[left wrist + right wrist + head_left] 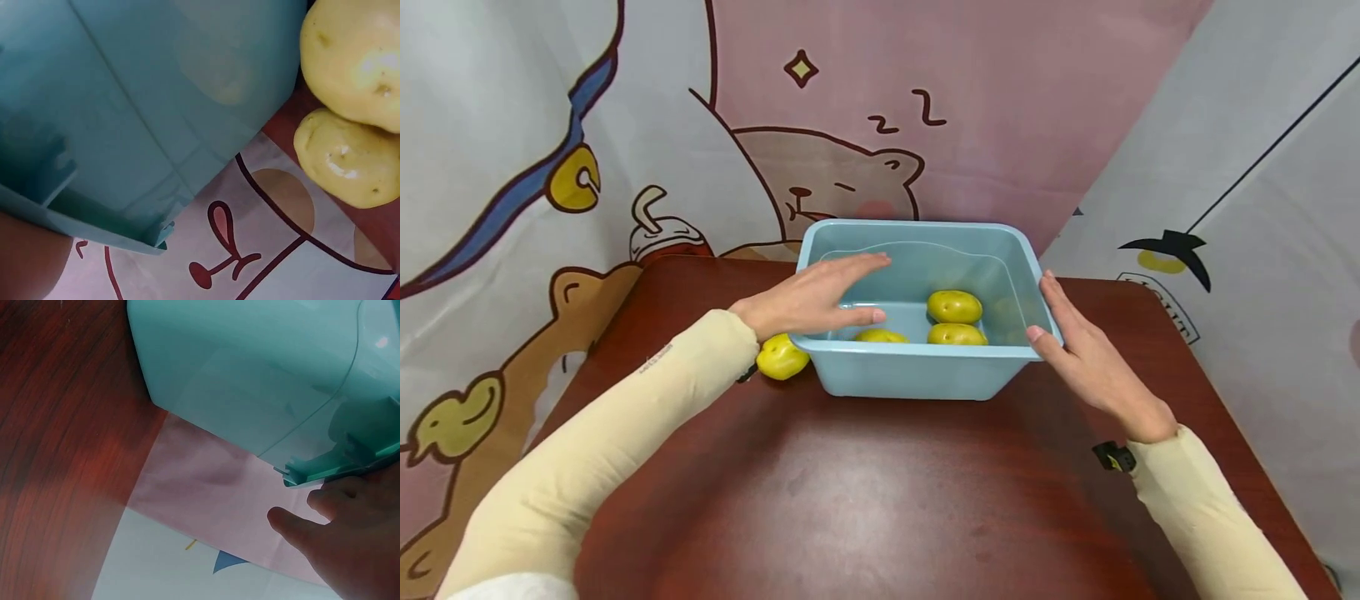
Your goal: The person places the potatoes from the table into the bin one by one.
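Observation:
A light blue plastic bin (917, 372) stands upright on the table. Three yellow potatoes (954, 307) show inside it, the nearest ones partly hidden by the front wall. My left hand (820, 296) lies across the bin's left rim, fingers straight and thumb spread over the inside. At the right rim, my right hand (1082, 354) has its straight fingers along the outer side and the thumb at the front corner. Beside the bin's left end, under my left wrist, a potato (782, 358) rests on the table; the left wrist view shows two potatoes (350, 156) there.
The brown wooden table (850, 492) extends in front of the bin and to both sides. Right behind the bin hangs a cartoon-printed cloth (1000, 108), which also runs along the left and right sides of the table.

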Demonstrator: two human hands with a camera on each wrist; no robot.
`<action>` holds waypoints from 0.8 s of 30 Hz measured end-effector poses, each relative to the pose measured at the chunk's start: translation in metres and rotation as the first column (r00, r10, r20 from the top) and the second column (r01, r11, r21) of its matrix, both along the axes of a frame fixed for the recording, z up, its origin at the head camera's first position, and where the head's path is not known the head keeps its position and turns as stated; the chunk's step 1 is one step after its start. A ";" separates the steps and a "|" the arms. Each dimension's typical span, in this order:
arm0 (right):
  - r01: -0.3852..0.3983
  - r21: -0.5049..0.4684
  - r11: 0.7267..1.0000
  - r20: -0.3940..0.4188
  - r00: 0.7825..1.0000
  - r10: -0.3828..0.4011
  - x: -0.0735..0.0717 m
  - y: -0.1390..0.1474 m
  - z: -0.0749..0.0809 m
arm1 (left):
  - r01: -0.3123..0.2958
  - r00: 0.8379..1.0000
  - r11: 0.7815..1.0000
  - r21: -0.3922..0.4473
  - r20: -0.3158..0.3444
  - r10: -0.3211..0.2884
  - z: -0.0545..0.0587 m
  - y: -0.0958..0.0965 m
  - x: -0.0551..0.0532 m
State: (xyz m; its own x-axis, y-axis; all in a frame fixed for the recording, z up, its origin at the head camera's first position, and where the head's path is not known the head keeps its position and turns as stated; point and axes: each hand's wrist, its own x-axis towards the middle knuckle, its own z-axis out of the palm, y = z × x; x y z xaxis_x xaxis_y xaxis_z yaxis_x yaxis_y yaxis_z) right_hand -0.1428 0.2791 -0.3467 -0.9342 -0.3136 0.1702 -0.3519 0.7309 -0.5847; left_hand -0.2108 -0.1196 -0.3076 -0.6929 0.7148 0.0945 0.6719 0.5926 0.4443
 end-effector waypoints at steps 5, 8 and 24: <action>0.006 -0.006 1.000 0.006 1.000 -0.006 0.000 -0.001 -0.001 | -0.018 0.998 0.993 0.120 -0.057 0.025 -0.003 -0.003 0.004; 0.003 -0.006 1.000 0.008 1.000 -0.003 0.000 -0.001 0.000 | -0.028 0.996 0.978 0.205 -0.082 0.045 -0.004 -0.005 0.006; -0.012 -0.011 1.000 -0.014 1.000 0.012 -0.001 -0.001 0.001 | -0.122 0.968 0.840 0.529 -0.122 0.218 -0.033 -0.055 0.028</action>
